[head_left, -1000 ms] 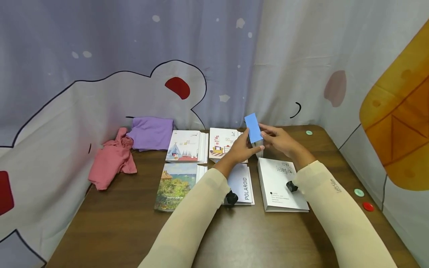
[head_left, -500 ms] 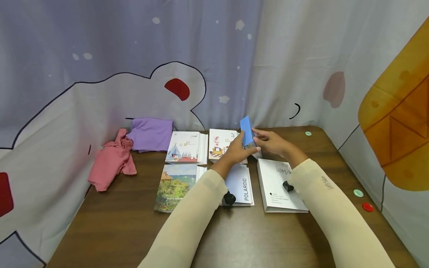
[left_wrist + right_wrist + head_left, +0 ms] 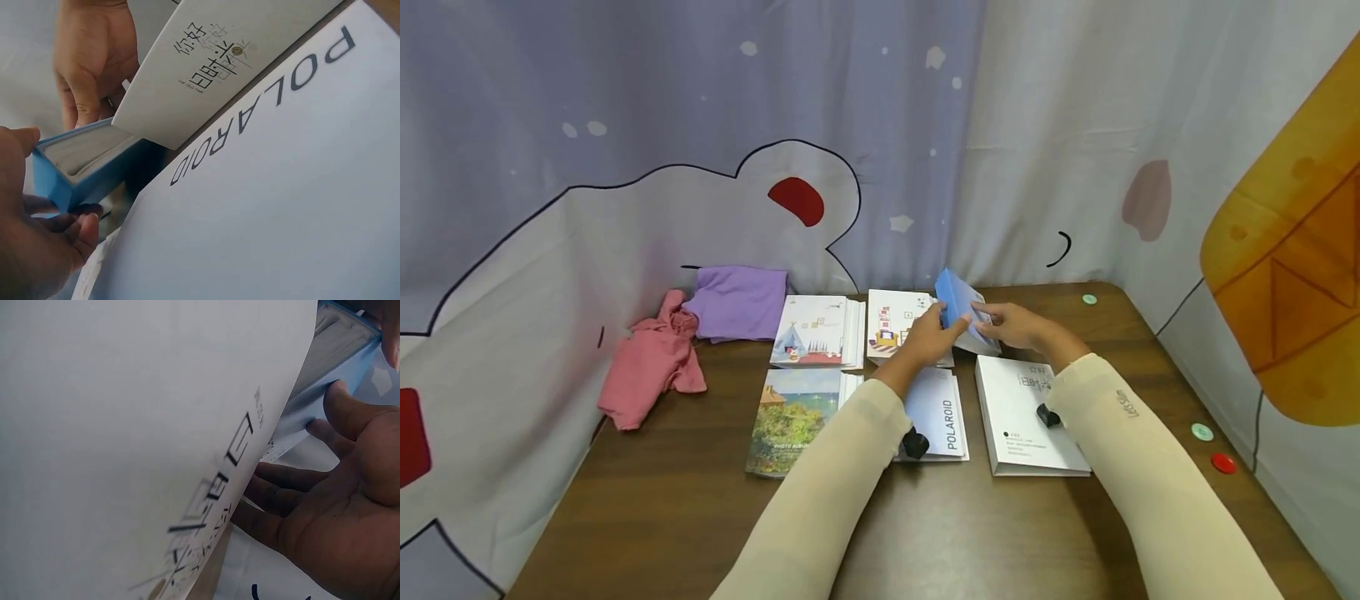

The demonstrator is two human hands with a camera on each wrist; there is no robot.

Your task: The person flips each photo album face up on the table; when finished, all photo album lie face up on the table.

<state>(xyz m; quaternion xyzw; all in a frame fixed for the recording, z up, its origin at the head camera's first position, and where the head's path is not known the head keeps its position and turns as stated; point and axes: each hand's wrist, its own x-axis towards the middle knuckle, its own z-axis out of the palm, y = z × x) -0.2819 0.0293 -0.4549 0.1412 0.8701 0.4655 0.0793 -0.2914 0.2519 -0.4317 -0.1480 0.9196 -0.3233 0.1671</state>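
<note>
A thick blue photo album (image 3: pixel 953 296) tilts at the back, right of the album with a drawn room. My left hand (image 3: pixel 928 337) pinches its spine end, thumb on one side and fingers on the other; the left wrist view shows its page edges (image 3: pixel 87 150). On the other side, my right hand (image 3: pixel 1015 326) lays thumb and fingertips against the cover, fingers spread, as the right wrist view shows (image 3: pixel 350 469). Nearest below the hands lie a white album (image 3: pixel 1026 425) with grey lettering and a pale blue POLAROID album (image 3: pixel 936 408), partly covered by the left sleeve.
A tent-picture album (image 3: pixel 808 329), a room-picture album (image 3: pixel 891 321) and a landscape photo album (image 3: pixel 793 417) lie to the left. Purple cloth (image 3: pixel 741 302) and pink cloth (image 3: pixel 651 367) rest at the table's left. A red button (image 3: pixel 1222 463) and green buttons (image 3: pixel 1202 432) lie right.
The blue album has tipped from standing with its blue spine up to leaning over, more of its cover now facing up. Both hands have lowered slightly with it.
</note>
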